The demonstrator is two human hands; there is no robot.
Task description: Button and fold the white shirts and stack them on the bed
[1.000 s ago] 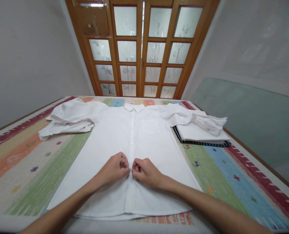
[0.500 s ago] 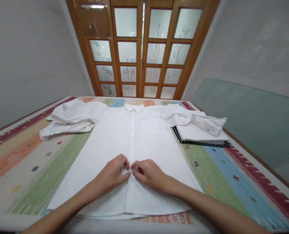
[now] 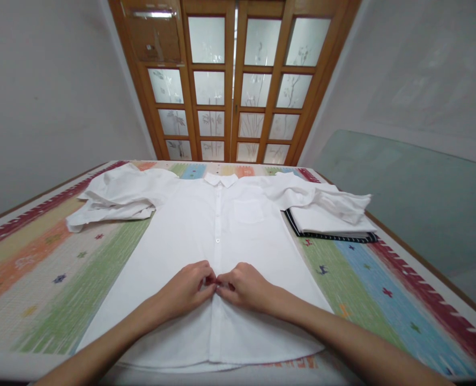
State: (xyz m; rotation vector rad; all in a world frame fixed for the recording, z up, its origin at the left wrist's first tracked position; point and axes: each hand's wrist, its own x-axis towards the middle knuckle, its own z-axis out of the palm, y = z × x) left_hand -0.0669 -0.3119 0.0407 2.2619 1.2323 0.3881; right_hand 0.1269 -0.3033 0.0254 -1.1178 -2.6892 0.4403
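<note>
A white button-up shirt (image 3: 177, 225) lies front side up, its collar at the far end and its hem toward me. Both my hands meet on the button placket, low on the shirt front. My left hand (image 3: 190, 287) pinches the placket edge from the left, thumb and fingers close together. From the right, my right hand (image 3: 244, 287) pinches the same spot, its fingertips touching those of the left. The button there is hidden by my fingers. One button shows higher up the placket. Both sleeves spread outward, loosely crumpled.
Under the shirt's right-hand sleeve lies a folded white and black striped cloth (image 3: 334, 230). A colourful patterned cover (image 3: 366, 279) spreads over the table. Beyond stand wooden doors with frosted panes (image 3: 208, 88); a greenish panel (image 3: 382, 182) leans at the right wall.
My fingertips have come together at the placket, closing the small gap between the hands. The shirt's lower front has shifted slightly toward me.
</note>
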